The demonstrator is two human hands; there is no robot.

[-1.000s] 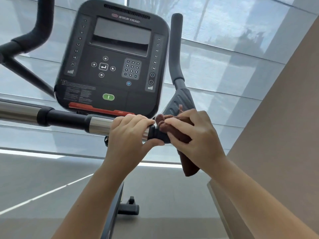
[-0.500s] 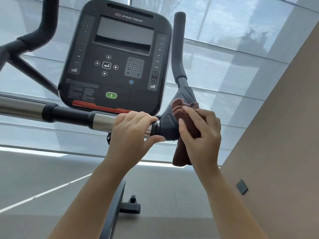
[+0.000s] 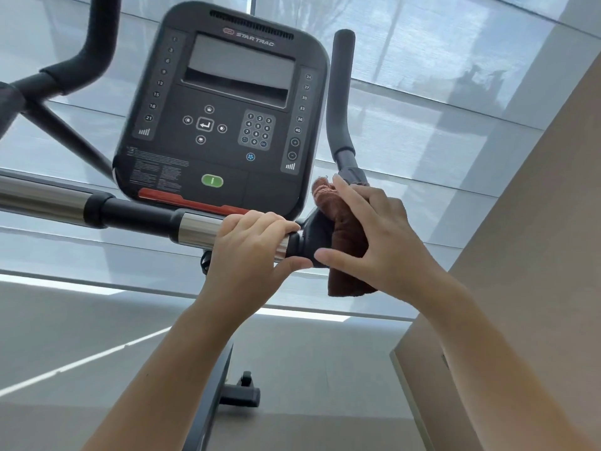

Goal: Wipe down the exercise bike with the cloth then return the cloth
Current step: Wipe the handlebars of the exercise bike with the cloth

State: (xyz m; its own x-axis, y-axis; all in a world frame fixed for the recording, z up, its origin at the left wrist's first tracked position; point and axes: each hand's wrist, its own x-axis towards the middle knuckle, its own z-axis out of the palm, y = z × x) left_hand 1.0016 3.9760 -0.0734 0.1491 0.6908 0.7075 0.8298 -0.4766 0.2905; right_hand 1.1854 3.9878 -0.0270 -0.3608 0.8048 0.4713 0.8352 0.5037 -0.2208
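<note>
Fingers [image 3: 340, 190] of your right hand [image 3: 387, 236] lie straight and spread, pressing the cloth [image 3: 349, 236] against the black joint [image 3: 312, 237] at the right end of the handlebar [image 3: 130, 216], with the thumb reaching underneath; nothing pinches the fabric. Your left hand [image 3: 250, 252] is curled round the polished metal sleeve [image 3: 195, 227] just beside that joint, thumb below. The likeliest slip, as I judge it: pressure alone holds the cloth, and its loose tail hangs under your palm, so easing off mid-stroke could let it slide away and drop to the floor [image 3: 325, 385]. Your two thumbs nearly meet, so a stroke leftward would run into your own knuckles and leave the sleeve beneath them unwiped. The console [image 3: 224, 105] sits close above; a high sweep could press its keys. The cloth is brown terry, thick and nubbly, folded into a soft pad. The joint is matte, rounded, moulded plastic by the look of it; the sleeve is a smooth, mirror-bright tube; the upright grip [image 3: 341, 92] above looks padded, dull and gently bent. Below, the exercise bike [image 3: 211, 395] shows a dark frame.
</note>
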